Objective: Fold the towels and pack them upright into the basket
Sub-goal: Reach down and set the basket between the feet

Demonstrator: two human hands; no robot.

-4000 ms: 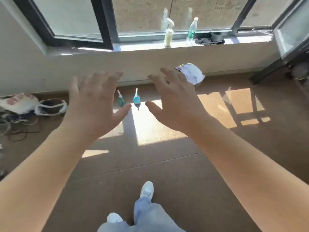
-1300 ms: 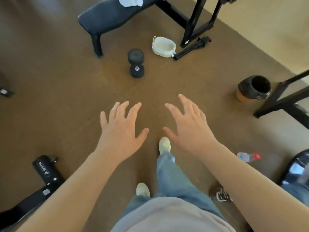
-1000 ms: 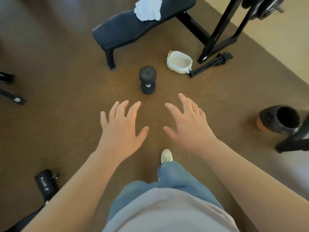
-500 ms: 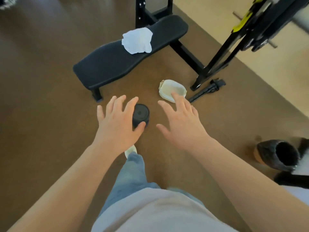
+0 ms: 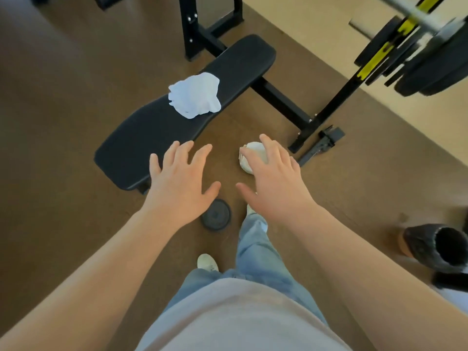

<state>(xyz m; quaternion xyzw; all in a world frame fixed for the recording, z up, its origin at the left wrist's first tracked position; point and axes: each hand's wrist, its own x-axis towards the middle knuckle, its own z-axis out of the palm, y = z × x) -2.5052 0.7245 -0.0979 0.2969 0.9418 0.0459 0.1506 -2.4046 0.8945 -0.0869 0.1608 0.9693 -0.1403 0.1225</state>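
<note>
A crumpled white towel [image 5: 194, 95] lies on a black padded gym bench [image 5: 141, 138]. The small cream basket [image 5: 249, 157] stands on the brown floor to the right of the bench, and my right hand hides most of it. My left hand [image 5: 180, 184] is held out flat with fingers spread, in front of the bench's near end, holding nothing. My right hand [image 5: 274, 179] is spread the same way above the basket, also holding nothing. Both hands float in the air well above the floor.
A black dumbbell [image 5: 216, 217] stands on end on the floor by my feet. The bench's black steel frame [image 5: 283, 103] and a rack with weight plates [image 5: 417, 59] rise at the right. A dark bin [image 5: 435, 249] stands at the far right.
I have walked closer to the bench. The bench, towel and basket have come nearer in view, and the dumbbell now sits below my hands. Both hands stay spread and hold nothing.
</note>
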